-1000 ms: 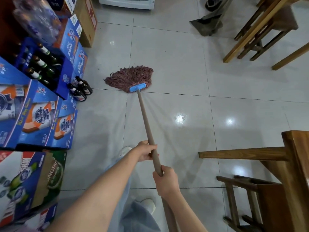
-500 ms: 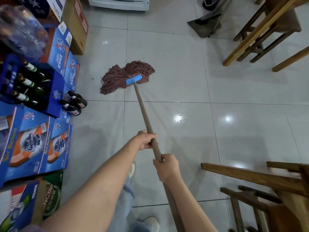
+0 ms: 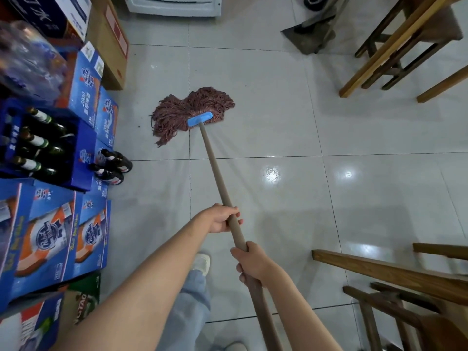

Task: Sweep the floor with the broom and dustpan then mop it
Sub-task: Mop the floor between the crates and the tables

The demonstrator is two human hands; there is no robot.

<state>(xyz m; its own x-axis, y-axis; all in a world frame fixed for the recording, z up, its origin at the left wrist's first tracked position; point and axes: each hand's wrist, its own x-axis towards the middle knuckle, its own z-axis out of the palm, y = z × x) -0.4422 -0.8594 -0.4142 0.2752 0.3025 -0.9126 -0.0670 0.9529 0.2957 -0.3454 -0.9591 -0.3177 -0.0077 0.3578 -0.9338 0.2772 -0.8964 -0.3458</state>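
Mop (image 3: 192, 112) pushed farther out, its strands now trailing left toward the boxes (image 3: 88, 102).

Left hand (image 3: 219, 220) and right hand (image 3: 253, 264) both wrap the handle (image 3: 217, 173), left ahead; head lies flat on the floor (image 3: 253, 97). Best keep strokes overlapping and steer clear of the bottles (image 3: 114, 168) just beside.

Glossy tiled floor (image 3: 266, 79) under mop head (image 3: 192, 110), beer cartons (image 3: 50, 239), two lying bottles (image 3: 112, 167).
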